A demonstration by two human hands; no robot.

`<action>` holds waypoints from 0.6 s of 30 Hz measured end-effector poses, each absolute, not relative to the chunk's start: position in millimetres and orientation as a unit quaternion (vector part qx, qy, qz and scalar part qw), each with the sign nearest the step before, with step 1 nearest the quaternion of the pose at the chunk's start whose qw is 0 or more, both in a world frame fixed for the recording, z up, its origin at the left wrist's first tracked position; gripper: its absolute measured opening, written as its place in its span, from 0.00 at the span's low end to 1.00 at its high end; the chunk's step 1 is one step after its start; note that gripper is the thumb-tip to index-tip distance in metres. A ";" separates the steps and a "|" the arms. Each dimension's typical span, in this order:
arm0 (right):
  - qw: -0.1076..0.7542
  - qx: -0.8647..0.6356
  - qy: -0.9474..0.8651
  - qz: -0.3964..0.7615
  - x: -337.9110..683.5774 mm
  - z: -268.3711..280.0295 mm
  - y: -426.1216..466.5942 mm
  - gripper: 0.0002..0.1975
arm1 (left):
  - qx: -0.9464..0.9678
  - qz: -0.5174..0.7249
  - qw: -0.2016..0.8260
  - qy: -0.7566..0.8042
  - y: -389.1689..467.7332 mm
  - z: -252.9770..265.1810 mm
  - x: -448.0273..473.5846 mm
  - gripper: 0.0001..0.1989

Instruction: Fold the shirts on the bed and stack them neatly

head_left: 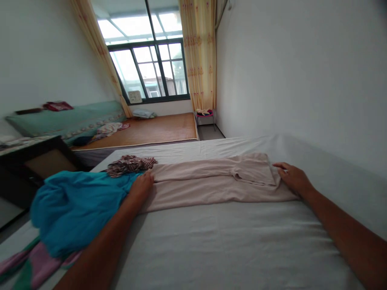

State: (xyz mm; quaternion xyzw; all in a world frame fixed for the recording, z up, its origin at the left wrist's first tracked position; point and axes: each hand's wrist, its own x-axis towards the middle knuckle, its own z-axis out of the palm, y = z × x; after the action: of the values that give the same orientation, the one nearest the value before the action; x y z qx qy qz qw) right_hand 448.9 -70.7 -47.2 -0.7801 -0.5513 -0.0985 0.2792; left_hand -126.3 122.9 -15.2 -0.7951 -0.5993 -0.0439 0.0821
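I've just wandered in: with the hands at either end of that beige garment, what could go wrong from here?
The turquoise cloth lies right beside the left hand, so it might get dragged along with the beige garment. The folded-over part near the right hand looks unpinned, so a tug could shift it out of line. The striped cloth, bunched by the garment's left end, might also get caught up.

I am observing a bare left hand [143,183] and a bare right hand [294,177], slim-fingered. Left forearm [105,231] and right forearm [347,231] are likewise showing bare, smooth in outline, tapering toward the hands. Fine detail is blurring.
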 end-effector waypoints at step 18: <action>0.334 -0.724 -0.599 -0.071 419.5 -31.5 -74.6 0.16 | -0.755 -0.013 -0.084 -0.650 139.2 13.6 -119.9 0.16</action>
State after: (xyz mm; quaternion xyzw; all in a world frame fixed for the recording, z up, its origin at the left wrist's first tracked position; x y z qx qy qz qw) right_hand 419.5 -74.6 -31.5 -0.7244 -0.5987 -0.0714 0.3343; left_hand -119.9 139.2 13.6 -0.7551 -0.6500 -0.0128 -0.0843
